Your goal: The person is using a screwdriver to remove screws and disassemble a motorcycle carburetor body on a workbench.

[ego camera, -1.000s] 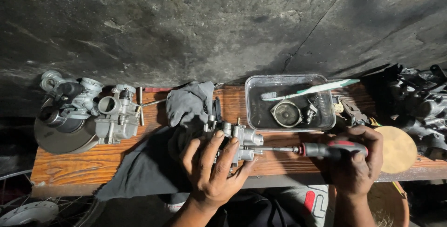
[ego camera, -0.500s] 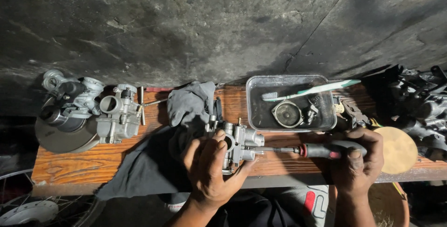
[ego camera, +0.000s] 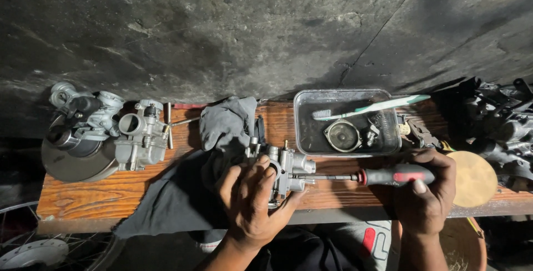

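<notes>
Concrete wall point(ego camera: 250, 32), rough, dark grey, w/ a diagonal crack, filled the upper half of the view; below it ran a narrow wooden bench point(ego camera: 100, 196), reddish-brown planks w/ clear grain. Dark grey cloth point(ego camera: 189, 193) lay crumpled over bench centre and hung past the front edge. At the left end sat a flat metal disc point(ego camera: 66, 162) w/ cast-alloy parts on it, and a second carburetor point(ego camera: 141, 137) just beside. Clear rectangular plastic tray point(ego camera: 302, 129) at the back held a toothbrush, a round metal cap and small bits. Round tan disc point(ego camera: 472, 179) lay at the right end. Left hand point(ego camera: 252, 207) was clamped round a silvery cast carburetor point(ego camera: 286, 168), lumpy and dull, at the bench's front edge over the cloth. Right hand point(ego camera: 425, 193) was closed round the red-and-black handle of a screwdriver point(ego camera: 388, 176); its long axis lay roughly horizontal, thin steel shaft pointing left, tip meeting the carburetor's right side.
</notes>
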